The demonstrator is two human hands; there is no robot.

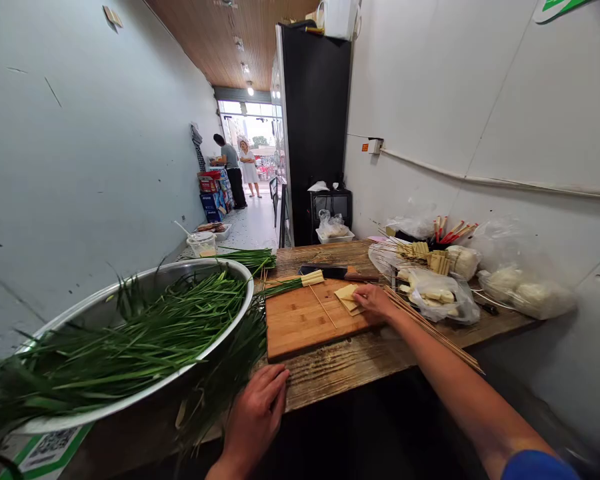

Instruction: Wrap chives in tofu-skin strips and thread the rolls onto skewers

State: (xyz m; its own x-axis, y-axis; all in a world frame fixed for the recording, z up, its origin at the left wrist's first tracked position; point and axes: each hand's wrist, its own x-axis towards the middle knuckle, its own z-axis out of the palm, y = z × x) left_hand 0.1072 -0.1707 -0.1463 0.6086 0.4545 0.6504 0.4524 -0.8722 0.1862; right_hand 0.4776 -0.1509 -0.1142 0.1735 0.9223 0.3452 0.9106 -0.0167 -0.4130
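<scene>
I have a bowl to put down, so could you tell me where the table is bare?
Bare: the cutting board's near left half, and the table strip before it, beside the left hand. Crowded: bags and skewers right, chive basin left.

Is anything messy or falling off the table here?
Yes. The big metal bowl is overfull: green chives spill over its rim and droop past the table edge beside the left hand. A bundle of bamboo skewers also pokes out past the edge, near the right hand resting on tofu slices.

Bright doorway glare, wide-angle edge warp, corners blurred.
</scene>
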